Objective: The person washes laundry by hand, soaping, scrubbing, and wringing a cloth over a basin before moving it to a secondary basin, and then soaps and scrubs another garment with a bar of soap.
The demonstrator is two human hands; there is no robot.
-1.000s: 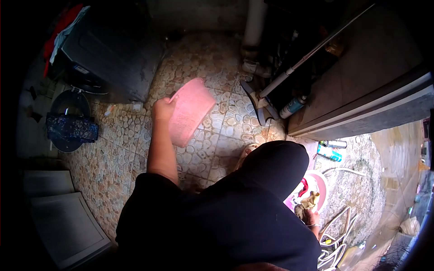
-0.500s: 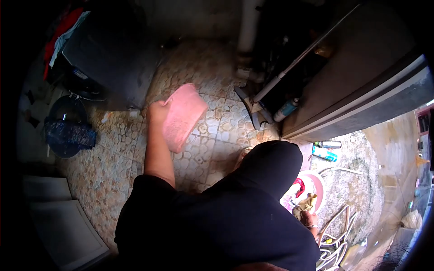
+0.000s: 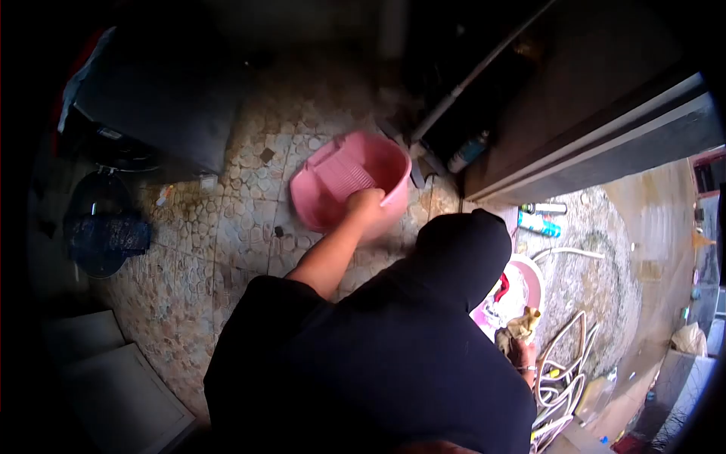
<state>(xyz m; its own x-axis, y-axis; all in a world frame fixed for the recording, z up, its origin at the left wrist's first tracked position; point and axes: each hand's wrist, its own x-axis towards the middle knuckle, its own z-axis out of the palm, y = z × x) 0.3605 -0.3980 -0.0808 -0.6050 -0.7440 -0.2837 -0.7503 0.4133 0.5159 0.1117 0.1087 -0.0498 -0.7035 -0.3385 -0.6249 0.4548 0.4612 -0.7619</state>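
Observation:
My left hand [image 3: 367, 206] is closed on the rim of a pink washbasin [image 3: 321, 212] with a ridged washboard built into it. The washbasin is tilted, and its inside faces me above the tiled floor. At the lower right, my right hand [image 3: 522, 352] grips a bunched beige-brown cloth [image 3: 523, 324]. That cloth is beside a second pink basin [image 3: 535, 281], partly hidden by my dark-clothed knee. Inside this basin are a red cloth [image 3: 504, 287] and pale material that I cannot make out.
A long-handled floor tool [image 3: 454, 94] leans near a spray can [image 3: 469, 151] by the doorway. A blue can [image 3: 539, 224] lies outside. A looped hose [image 3: 556, 386] is right of my right hand. Pale panels [image 3: 128, 393] stand at lower left, a dark blue object [image 3: 110, 231] above them.
My left hand has swung right with the washbasin, turning it so that its inside and washboard now show. My right hand still grips the cloth, slightly lower in view.

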